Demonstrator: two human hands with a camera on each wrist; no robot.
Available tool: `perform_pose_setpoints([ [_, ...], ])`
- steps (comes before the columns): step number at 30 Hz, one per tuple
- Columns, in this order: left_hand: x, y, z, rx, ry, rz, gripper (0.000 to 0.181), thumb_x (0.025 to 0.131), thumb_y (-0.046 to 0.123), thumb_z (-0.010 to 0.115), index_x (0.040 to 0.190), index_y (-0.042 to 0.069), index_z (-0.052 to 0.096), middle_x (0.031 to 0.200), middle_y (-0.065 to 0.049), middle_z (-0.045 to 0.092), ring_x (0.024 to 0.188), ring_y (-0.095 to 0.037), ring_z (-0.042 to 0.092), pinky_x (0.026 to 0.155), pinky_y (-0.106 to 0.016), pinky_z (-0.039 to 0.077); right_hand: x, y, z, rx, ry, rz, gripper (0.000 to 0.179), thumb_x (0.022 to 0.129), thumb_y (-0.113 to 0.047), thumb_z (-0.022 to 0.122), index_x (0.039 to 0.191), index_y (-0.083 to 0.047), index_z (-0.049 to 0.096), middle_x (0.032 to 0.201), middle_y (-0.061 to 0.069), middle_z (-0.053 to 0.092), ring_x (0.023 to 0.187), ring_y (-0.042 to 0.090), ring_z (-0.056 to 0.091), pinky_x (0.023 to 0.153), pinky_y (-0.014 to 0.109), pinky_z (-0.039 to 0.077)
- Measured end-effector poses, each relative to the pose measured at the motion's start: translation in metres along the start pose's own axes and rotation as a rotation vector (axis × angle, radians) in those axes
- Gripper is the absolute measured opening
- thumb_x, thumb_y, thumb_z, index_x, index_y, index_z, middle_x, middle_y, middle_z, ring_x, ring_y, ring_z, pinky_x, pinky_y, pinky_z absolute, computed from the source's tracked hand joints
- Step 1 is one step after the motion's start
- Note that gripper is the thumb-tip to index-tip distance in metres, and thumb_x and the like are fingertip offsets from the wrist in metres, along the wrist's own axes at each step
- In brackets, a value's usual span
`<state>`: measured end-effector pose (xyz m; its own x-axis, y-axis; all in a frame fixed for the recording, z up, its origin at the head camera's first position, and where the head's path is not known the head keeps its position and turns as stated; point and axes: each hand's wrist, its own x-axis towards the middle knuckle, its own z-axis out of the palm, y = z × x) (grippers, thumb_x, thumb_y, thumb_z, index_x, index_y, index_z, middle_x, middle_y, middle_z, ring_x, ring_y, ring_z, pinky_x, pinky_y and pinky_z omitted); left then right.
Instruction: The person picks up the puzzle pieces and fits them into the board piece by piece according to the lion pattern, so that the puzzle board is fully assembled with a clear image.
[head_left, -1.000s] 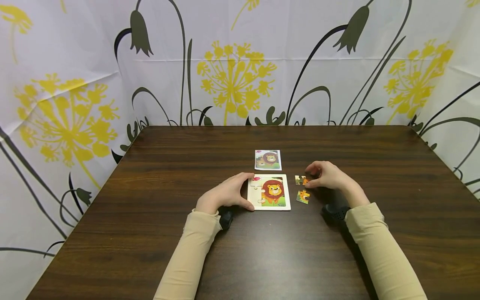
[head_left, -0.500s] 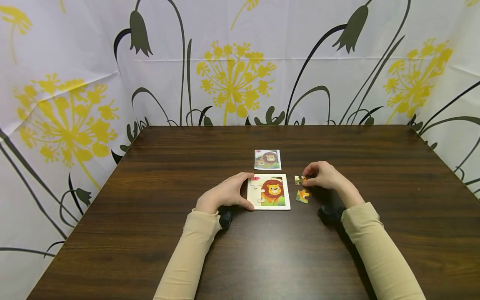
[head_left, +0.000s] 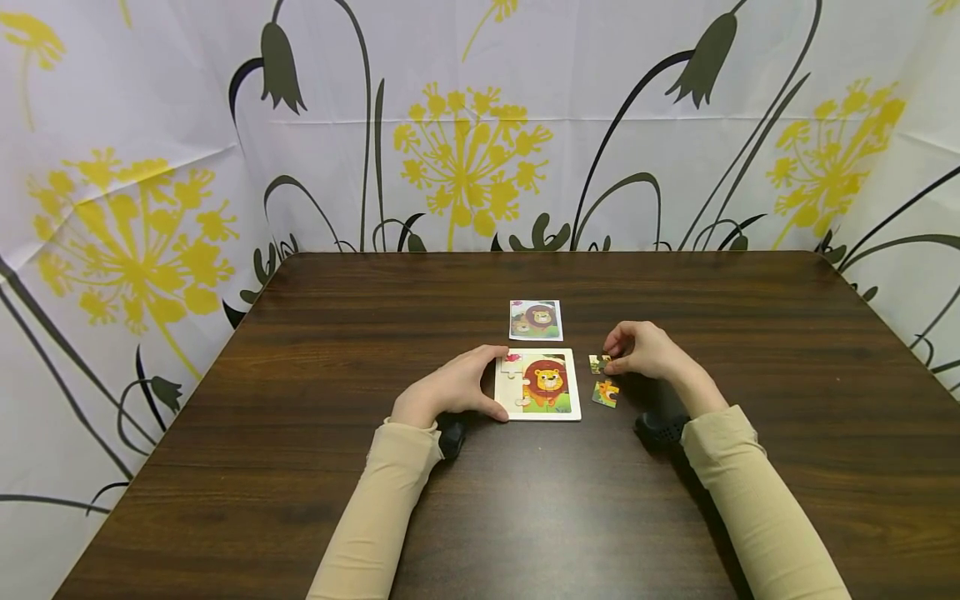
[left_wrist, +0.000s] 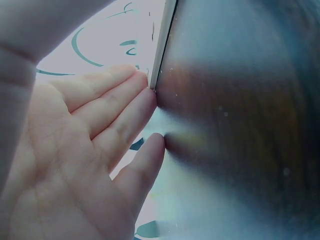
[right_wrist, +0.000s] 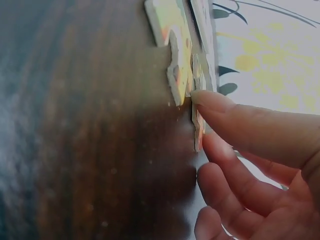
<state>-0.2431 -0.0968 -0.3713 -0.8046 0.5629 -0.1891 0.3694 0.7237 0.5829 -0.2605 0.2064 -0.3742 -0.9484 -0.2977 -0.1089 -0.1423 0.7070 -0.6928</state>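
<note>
On the left side of a white-framed lion jigsaw puzzle board [head_left: 576, 400], my left hand [head_left: 450, 387] holds the frame, thumb at the near corner and fingers at the far one. In the left wrist view those fingers lie nearly straight at the board's edge [left_wrist: 163, 47]. Several pieces fill most of the board; bare wood shows along its left and lower left. Right of it, my right hand [head_left: 654, 354] pinches a small puzzle piece [head_left: 597, 363] between thumb and fingers, close over the tabletop. A second puzzle piece [head_left: 606, 393] lies just nearer, orange and green, notched on one side.
A picture card [head_left: 536, 320] with the same lion scene lies just beyond the board. All of this rests on a dark wooden table [head_left: 300, 475]. A white cloth [head_left: 337, 142] with yellow and grey flowers hangs behind the table's far edge.
My right hand has moved slightly left, and its thumb and fingers have come onto the farther puzzle piece. The left hand and board have stayed put.
</note>
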Motion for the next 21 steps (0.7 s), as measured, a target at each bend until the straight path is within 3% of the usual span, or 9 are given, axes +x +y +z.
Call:
perform_pose_setpoints([
  [9, -0.0024, 0.0022, -0.0014, -0.002, 0.000, -0.001, 0.094, 0.066, 0.029, 0.086, 0.141, 0.002, 0.037, 0.142, -0.012, 0.043, 0.130, -0.025, 0.041, 0.111, -0.039, 0.033, -0.0003, -0.0005, -0.0002, 0.007, -0.040, 0.005, 0.026, 0.072, -0.007, 0.079, 0.091, 0.004, 0.066, 0.075, 0.003, 0.056, 0.067, 0.012, 0.050, 0.062, 0.025, 0.043],
  [21, -0.0019, 0.0015, -0.0014, 0.011, -0.003, -0.002, 0.094, 0.066, 0.030, 0.086, 0.142, 0.002, 0.036, 0.143, -0.013, 0.042, 0.131, -0.026, 0.040, 0.111, -0.039, 0.033, -0.0003, -0.0014, -0.0023, 0.050, -0.042, 0.006, 0.023, 0.074, -0.005, 0.078, 0.088, 0.003, 0.061, 0.071, 0.003, 0.059, 0.064, 0.012, 0.052, 0.058, 0.026, 0.047],
])
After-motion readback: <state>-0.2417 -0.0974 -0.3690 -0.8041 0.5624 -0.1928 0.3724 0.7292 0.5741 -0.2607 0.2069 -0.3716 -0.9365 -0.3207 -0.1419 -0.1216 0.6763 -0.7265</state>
